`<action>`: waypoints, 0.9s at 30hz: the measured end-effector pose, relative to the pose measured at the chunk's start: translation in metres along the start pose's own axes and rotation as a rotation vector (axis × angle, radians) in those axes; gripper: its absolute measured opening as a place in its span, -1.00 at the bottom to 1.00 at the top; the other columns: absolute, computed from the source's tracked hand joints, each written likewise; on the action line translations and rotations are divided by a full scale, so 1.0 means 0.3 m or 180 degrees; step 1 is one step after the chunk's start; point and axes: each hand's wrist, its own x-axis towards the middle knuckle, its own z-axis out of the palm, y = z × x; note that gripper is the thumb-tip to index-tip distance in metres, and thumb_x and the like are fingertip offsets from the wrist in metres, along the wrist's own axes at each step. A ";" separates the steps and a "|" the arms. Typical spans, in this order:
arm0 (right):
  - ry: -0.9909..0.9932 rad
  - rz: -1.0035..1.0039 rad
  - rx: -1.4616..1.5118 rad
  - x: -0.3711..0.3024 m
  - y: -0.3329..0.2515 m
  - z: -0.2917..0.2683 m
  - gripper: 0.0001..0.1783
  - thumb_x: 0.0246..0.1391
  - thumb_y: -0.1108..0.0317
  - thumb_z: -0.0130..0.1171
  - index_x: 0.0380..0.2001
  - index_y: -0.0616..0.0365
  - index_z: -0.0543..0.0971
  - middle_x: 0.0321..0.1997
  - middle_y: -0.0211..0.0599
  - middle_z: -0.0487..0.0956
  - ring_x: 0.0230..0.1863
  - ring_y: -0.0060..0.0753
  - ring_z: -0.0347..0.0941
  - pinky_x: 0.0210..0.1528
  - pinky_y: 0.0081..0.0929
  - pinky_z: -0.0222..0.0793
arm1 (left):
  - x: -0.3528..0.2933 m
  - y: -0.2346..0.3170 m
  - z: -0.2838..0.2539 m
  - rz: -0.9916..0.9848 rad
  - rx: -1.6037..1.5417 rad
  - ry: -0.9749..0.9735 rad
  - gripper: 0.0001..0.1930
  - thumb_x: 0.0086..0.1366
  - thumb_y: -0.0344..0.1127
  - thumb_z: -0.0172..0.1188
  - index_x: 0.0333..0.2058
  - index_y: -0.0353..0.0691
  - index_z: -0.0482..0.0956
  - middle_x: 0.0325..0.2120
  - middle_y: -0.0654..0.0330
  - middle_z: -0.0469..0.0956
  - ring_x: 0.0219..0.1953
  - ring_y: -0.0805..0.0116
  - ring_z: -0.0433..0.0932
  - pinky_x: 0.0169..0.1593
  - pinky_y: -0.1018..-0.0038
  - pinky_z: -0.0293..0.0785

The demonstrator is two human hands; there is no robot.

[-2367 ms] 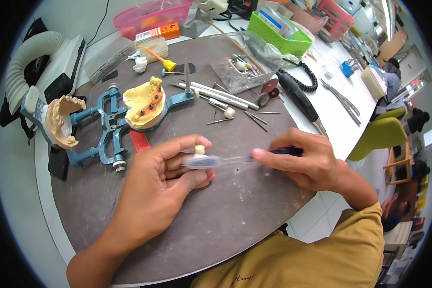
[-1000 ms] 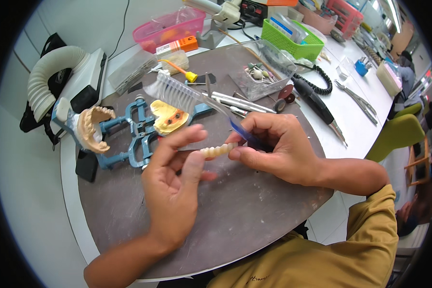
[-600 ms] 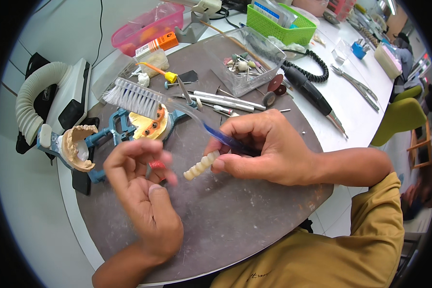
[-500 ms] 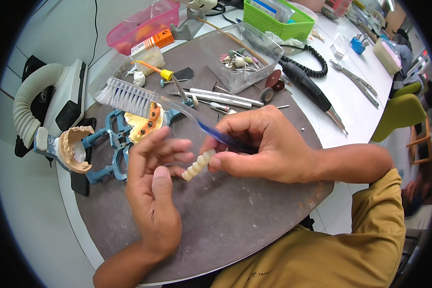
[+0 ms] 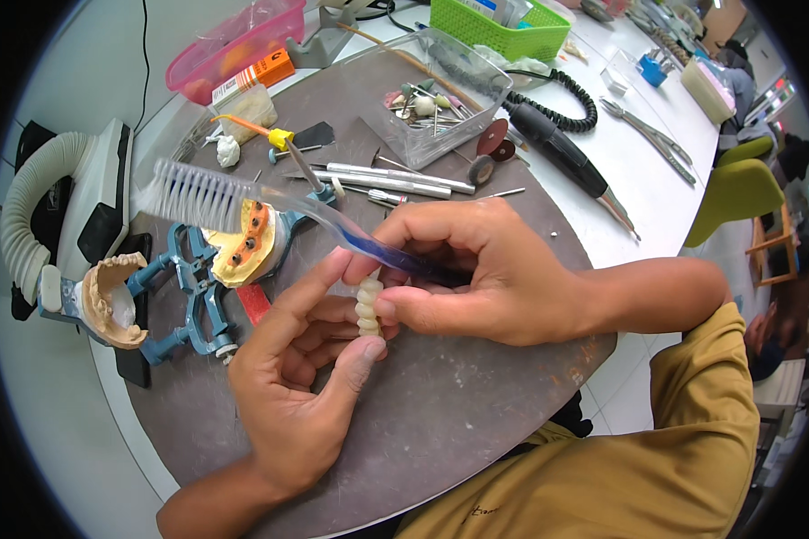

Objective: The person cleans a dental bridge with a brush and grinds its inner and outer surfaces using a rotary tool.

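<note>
A row of tooth-coloured crowns, a dental bridge [image 5: 366,310], is held upright between my two hands. My left hand [image 5: 292,377] pinches its lower end between thumb and fingers. With thumb and fingertips my right hand [image 5: 490,269] grips the upper part of the bridge. That same hand also holds a brush [image 5: 202,196] with white bristles and a clear and blue handle, its head pointing left. Beyond my left hand stands a blue articulator [image 5: 193,289]. It carries a cream dental model [image 5: 238,265] with an orange-brown gum part and a beige plaster cast [image 5: 108,305].
Metal hand tools [image 5: 391,184] lie behind my hands, near a clear box [image 5: 445,148] of burs. A black handpiece [image 5: 562,153] and pliers [image 5: 652,139] rest to the right. At the back are pink [image 5: 234,54] and green [image 5: 503,38] baskets; a ribbed hose [image 5: 22,207] stands left.
My left hand has closed from open fingers onto the bridge's lower end. The bridge has turned from slanted to nearly upright. The view has shifted slightly, and a red piece shows beside the articulator.
</note>
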 end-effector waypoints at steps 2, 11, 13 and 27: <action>0.0142 -0.0188 -0.0195 -0.011 -0.010 0.006 -0.67 0.23 0.41 0.24 0.00 0.33 0.51 -0.26 -0.34 0.63 -0.22 -0.64 0.54 -0.17 -0.62 0.45 | 0.004 0.006 0.012 -0.0122 -0.0162 0.0142 -0.42 0.27 -0.66 0.19 0.27 -0.39 0.31 -0.14 0.08 0.57 -0.08 0.33 0.62 0.01 0.47 0.59; 0.0356 -0.1393 -0.1874 -0.006 -0.015 -0.029 -0.57 0.11 0.62 0.11 0.09 0.29 0.56 -0.35 -0.23 0.60 -0.45 -0.47 0.49 -0.39 -0.50 0.41 | 0.039 0.020 0.013 -0.0626 -0.0258 0.0333 -0.66 0.31 -0.53 0.24 0.02 -0.50 0.44 -0.19 0.03 0.62 -0.17 0.36 0.66 -0.05 0.48 0.65; 0.0303 -0.1459 -0.2309 -0.013 -0.045 -0.028 -0.46 0.02 0.69 0.15 0.12 0.15 0.59 -0.43 -0.26 0.58 -0.55 -0.43 0.44 -0.51 -0.47 0.36 | 0.039 0.012 -0.005 -0.0685 -0.0201 0.0223 -0.63 0.32 -0.50 0.24 0.06 -0.44 0.43 -0.18 0.03 0.61 -0.15 0.34 0.66 -0.03 0.46 0.65; 0.0247 -0.0992 -0.3672 -0.232 -0.088 -0.131 -0.34 -0.10 0.55 0.30 0.13 -0.23 0.62 -0.48 -0.38 0.53 -0.56 -0.39 0.45 -0.54 -0.41 0.43 | 0.032 0.027 -0.019 -0.0606 0.0077 -0.0028 -0.62 0.30 -0.52 0.22 0.08 -0.32 0.41 -0.23 0.12 0.61 -0.12 0.33 0.65 0.00 0.44 0.63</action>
